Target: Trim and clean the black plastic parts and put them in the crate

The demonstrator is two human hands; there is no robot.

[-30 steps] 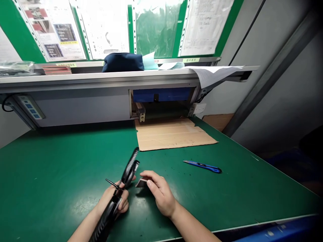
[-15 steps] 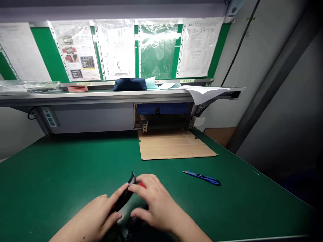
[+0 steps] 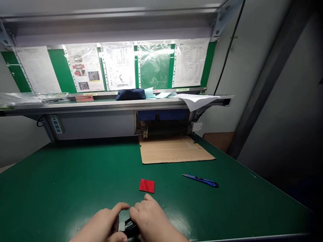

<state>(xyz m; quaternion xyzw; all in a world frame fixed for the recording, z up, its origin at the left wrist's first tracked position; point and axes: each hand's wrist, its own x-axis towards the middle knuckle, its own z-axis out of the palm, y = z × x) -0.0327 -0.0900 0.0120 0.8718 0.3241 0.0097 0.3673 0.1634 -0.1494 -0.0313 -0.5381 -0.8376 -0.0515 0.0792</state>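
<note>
Close to the near edge of the green bench, both hands are closed around a glossy black curved piece (image 3: 130, 229). My left hand (image 3: 102, 222) has its thumb against the near end, and its bent forefinger arches above. Curled fingers of my right hand (image 3: 153, 217) wrap the other side and hide much of the piece. What exactly the black piece is cannot be made out. Just beyond the right hand, a flat red square pad (image 3: 146, 186) with dark marks lies on the bench, apart from both hands.
To the right lies a blue utility knife (image 3: 200, 180), tip pointing left. A cardboard sheet (image 3: 174, 151) lies at the back. Above it, a shelf (image 3: 101, 105) carries a dark blue pouch (image 3: 130, 94), loose papers (image 3: 194, 101) and a stack of red pieces (image 3: 84, 98).
The right hand has left the red pad, which now lies uncovered, and closed around the black piece. Both hands and the piece are lower in view; the camera has tilted up.
</note>
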